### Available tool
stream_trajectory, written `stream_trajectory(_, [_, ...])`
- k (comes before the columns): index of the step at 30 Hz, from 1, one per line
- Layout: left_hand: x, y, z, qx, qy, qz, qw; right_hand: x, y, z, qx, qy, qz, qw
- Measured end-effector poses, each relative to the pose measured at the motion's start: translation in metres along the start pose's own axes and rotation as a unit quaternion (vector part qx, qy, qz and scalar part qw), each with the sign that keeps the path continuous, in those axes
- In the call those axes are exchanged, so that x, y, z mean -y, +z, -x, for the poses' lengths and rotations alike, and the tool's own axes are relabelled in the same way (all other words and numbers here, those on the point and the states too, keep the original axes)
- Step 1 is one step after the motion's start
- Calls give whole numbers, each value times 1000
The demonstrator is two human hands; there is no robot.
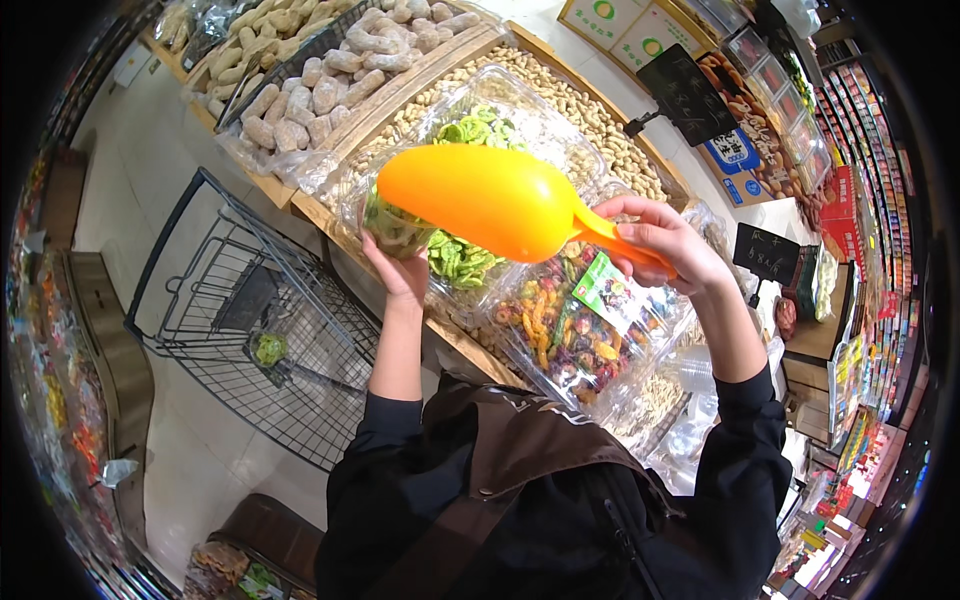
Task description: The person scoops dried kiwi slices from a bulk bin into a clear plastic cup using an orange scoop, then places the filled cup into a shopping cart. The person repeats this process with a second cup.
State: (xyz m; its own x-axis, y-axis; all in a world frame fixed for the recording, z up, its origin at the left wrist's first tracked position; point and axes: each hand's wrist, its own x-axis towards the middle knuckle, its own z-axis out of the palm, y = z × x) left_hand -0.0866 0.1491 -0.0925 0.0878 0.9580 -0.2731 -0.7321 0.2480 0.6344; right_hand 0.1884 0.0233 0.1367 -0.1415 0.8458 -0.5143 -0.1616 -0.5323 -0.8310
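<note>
My right hand [671,244] grips the handle of an orange plastic scoop [487,199], its bowl tilted over a clear plastic tub [397,229] that my left hand [397,270] holds from below. Green dried slices show inside the tub; the scoop hides part of its top. Behind and below the scoop, a clear plastic bin holds more green dried slices [461,262]. Nearer my body on the right, mixed dried fruit and vegetable chips [555,322] fill another clear bin, with a green and white packet [607,289] lying on them.
Unshelled peanuts [592,127] surround the bins in a wooden display [300,206]. Whitish tubers or pods [322,97] lie beyond at the upper left. A metal shopping cart [262,315] stands at the left, holding a tub of green pieces [270,349]. Black sign boards [686,94] stand on the right.
</note>
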Motion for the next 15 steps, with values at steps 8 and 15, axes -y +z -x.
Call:
stream_trajectory(8, [1, 0, 4, -9, -15, 38, 999, 3, 1, 13, -10, -38, -29, 999])
stream_trajectory(15, [-3, 12, 10, 49, -4, 43, 998, -1, 4, 14, -36, -41, -20, 998])
